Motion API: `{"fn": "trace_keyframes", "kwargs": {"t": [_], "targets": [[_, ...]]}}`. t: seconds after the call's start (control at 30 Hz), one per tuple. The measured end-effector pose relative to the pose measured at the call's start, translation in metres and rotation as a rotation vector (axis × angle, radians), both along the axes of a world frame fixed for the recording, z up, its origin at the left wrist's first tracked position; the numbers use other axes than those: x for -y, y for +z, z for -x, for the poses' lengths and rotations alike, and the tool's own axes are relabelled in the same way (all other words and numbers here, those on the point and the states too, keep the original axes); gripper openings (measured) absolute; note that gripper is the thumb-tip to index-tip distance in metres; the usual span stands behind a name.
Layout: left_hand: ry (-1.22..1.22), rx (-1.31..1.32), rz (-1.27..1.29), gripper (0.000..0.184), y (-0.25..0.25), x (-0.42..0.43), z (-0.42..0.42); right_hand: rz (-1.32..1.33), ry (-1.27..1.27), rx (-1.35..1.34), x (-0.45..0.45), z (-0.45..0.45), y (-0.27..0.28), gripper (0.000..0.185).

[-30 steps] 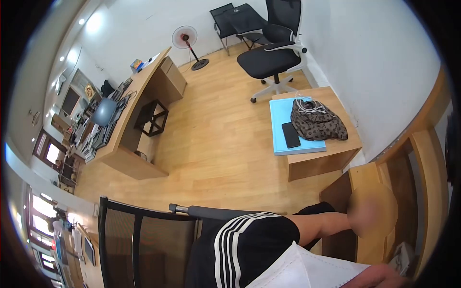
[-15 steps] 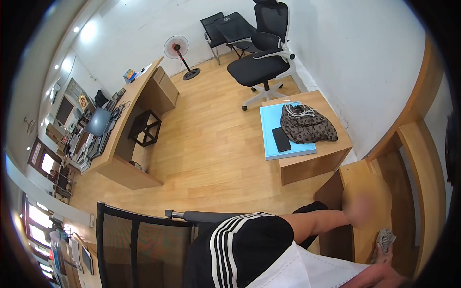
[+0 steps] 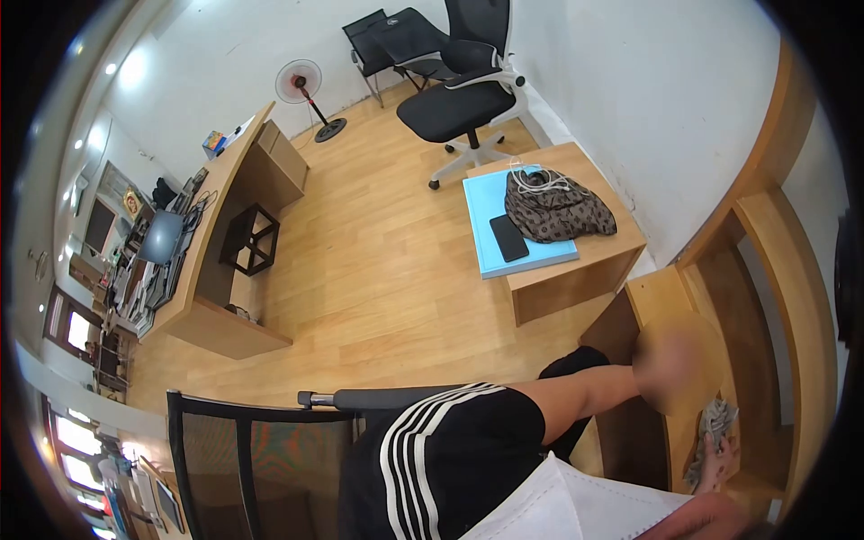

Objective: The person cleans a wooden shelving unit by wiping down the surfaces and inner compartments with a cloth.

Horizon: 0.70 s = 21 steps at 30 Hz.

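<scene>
At the lower right, my right hand (image 3: 716,462) grips a crumpled grey cloth (image 3: 717,418) against a wooden shelf (image 3: 655,292). Some cloth bunches beyond the fingers, and more shows along the hand's side. My bare left arm comes out of a black sleeve with white stripes and reaches over the same shelf. A blurred patch covers my left hand (image 3: 668,367), so its fingers cannot be made out. Part of a white face mask (image 3: 567,504) fills the bottom edge.
Beyond the shelf, a low wooden table (image 3: 607,270) bears a blue box (image 3: 486,229), a phone (image 3: 509,238) and a brown patterned bag (image 3: 558,211) with a white cable. A mesh chair (image 3: 288,472) stands lower left, an office chair (image 3: 463,108) behind, a desk (image 3: 225,315) left.
The view has shifted, so the room sits higher and further left. My right hand shows more fully, and the cloth looks more spread out beside it.
</scene>
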State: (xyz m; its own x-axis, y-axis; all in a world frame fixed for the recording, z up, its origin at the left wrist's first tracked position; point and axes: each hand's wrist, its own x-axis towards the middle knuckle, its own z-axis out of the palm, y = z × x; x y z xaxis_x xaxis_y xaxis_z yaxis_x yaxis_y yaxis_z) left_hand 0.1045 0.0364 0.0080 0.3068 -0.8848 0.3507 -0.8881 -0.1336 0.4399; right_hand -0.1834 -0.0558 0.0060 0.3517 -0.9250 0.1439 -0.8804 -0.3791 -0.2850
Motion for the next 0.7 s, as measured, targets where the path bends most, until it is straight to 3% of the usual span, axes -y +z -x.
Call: {"fn": "trace_keyframes", "kwargs": {"t": [0.2, 0.5, 0.6, 0.7], "targets": [[0.005, 0.006, -0.007, 0.046, 0.003, -0.001, 0.000, -0.454, -0.015, 0.171, -0.001, 0.000, 0.021, 0.057], [0.010, 0.037, -0.024, 0.046, 0.002, -0.002, 0.000, -0.420, -0.072, 0.440, -0.027, -0.013, 0.018, 0.051], [0.013, 0.062, 0.003, 0.045, -0.003, 0.001, 0.000, -0.485, -0.085, 0.423, -0.022, -0.011, 0.018, 0.054], [0.011, 0.057, -0.021, 0.044, 0.002, -0.001, 0.000, -0.351, -0.109, 0.355, -0.011, -0.003, -0.003, 0.053]]}}
